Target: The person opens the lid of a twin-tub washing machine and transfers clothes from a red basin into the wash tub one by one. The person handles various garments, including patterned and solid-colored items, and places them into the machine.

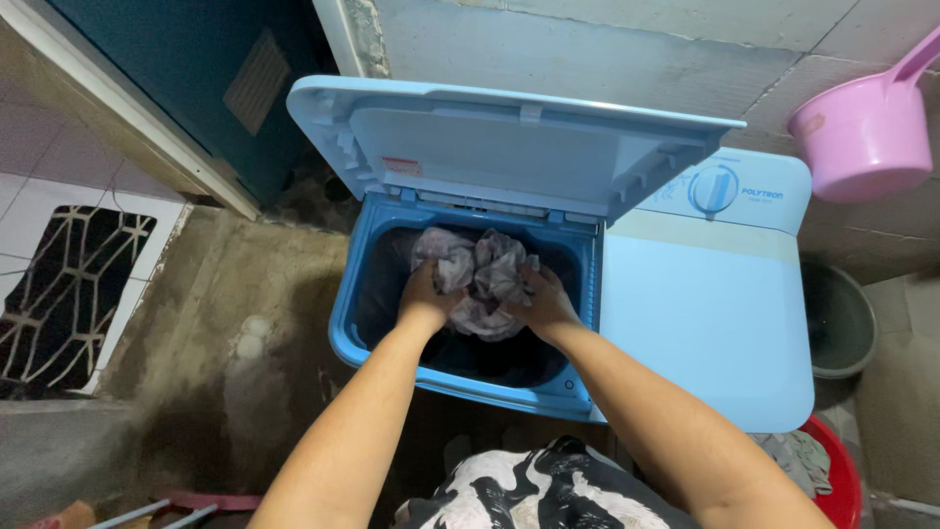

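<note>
A light blue twin-tub washing machine (705, 323) stands before me with its left lid (490, 147) raised. Both my hands reach into the open left tub (367, 323). My left hand (426, 294) and my right hand (545, 302) grip a bunched grey cloth (480, 279) from either side, holding it just above the dark tub interior. The tub's bottom is too dark to make out.
The right lid (700, 313) of the machine is closed, with a round dial (712, 189) behind it. A pink scoop (867, 132) hangs at the upper right. A grey basin (837, 318) and a red basin (832, 475) with cloth sit to the right. A patterned mat (69, 294) lies left.
</note>
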